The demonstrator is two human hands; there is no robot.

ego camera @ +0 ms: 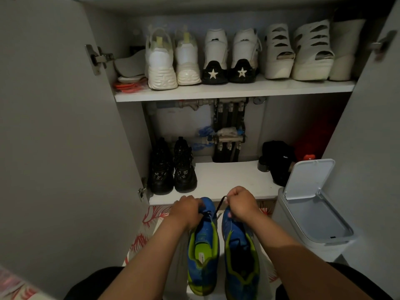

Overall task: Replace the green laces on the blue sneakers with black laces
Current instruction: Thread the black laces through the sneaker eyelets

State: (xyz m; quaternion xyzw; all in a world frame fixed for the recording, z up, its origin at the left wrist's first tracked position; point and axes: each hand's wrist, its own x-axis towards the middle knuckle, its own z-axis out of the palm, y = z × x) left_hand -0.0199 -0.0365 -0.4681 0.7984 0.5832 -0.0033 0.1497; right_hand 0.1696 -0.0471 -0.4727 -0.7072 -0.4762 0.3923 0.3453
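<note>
my left hand (187, 210) grips the toe end of the left blue sneaker (202, 252). my right hand (241, 204) pinches a black lace (219, 206) pulled taut from it. the right sneaker (241, 260) lies just beside, before the open shoe cupboard (233, 90).

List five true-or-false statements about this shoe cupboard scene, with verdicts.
1. The right hand pinches a black lace. True.
2. The blue sneakers stand on the upper shelf. False: they lie on the floor before the cupboard.
3. The lid of the bin is shut. False: it stands open.
4. Black boots stand on the lower shelf. True.
5. The left hand hangs idle. False: it grips one of the blue sneakers at its front.
</note>
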